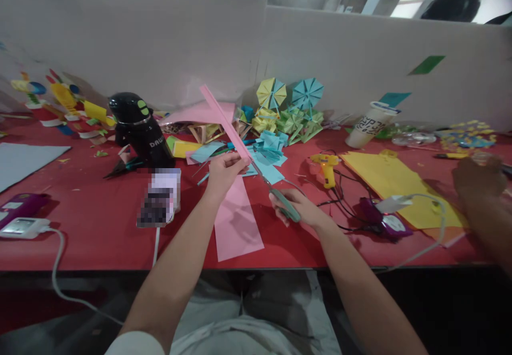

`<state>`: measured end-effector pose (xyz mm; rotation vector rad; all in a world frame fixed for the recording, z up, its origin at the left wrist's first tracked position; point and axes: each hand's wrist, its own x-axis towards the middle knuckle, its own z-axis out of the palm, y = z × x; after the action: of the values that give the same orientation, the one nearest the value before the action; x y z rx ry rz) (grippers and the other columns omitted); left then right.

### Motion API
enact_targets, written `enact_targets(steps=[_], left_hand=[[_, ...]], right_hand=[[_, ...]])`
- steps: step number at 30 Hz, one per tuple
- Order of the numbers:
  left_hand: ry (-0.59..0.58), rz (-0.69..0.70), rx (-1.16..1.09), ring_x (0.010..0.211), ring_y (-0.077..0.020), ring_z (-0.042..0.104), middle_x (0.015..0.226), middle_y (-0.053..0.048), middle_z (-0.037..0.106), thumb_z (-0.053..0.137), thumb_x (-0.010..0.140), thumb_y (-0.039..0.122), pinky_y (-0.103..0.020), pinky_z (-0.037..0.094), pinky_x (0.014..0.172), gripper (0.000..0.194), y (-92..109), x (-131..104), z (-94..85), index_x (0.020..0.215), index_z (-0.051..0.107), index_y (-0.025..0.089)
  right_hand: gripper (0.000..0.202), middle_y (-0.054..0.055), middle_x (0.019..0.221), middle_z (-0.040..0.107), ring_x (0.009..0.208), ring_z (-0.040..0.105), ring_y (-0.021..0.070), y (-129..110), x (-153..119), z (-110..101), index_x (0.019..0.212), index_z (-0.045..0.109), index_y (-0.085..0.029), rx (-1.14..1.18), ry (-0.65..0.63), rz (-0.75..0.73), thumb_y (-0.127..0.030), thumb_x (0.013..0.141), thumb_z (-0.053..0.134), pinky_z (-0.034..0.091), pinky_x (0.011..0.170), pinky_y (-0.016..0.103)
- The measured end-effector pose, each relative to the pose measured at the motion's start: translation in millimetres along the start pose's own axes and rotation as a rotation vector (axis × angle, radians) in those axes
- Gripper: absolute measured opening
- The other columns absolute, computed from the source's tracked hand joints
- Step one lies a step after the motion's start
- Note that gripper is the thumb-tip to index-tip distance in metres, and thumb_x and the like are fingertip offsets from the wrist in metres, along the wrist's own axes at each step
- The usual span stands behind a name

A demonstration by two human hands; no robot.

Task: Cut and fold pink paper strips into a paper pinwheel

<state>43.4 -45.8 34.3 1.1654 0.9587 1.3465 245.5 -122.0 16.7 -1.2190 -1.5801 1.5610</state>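
On the smooth red tabletop [100, 249] lies a flat, rectangular pink paper sheet [240, 229], over whose far end the person's left hand [227, 172] pinches a long, narrow pink strip [225, 121], while the right hand [299, 205] grips green-handled scissors [285, 205], slim blades at the strip.

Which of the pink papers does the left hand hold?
The narrow pink strip: the left hand pinches its lower end, while the wide pink sheet below lies on the table.
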Motion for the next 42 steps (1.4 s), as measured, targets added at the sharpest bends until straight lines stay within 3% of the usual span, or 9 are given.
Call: enact_targets(steps=[13, 42], left_hand=[[-0.017, -0.018, -0.029, 0.064, -0.013, 0.065, 0.07, -0.003, 0.071, 0.088, 0.056, 0.042, -0.032, 0.058, 0.076, 0.039, -2.0, -0.4, 1.1, 0.079, 0.075, 0.013], [-0.044, -0.027, -0.039, 0.065, -0.0131, 0.064, 0.069, -0.004, 0.07, 0.088, 0.057, 0.042, -0.031, 0.056, 0.074, 0.038, -4.2, 1.7, -0.1, 0.079, 0.075, 0.014]], right_hand=[[0.049, -0.006, 0.046, 0.049, 0.036, 0.046, 0.0091, 4.1, 3.7, 2.9, 0.07, 0.047, -0.021, 0.064, 0.022, -0.007, -0.066, 0.08, 0.064, 0.036, 0.038, 0.022], [0.05, -0.004, 0.046, 0.051, 0.037, 0.047, 0.0089, 3.3, 2.8, 6.0, 0.068, 0.046, -0.02, 0.015, 0.036, -0.007, -0.065, 0.083, 0.061, 0.032, 0.04, 0.022]])
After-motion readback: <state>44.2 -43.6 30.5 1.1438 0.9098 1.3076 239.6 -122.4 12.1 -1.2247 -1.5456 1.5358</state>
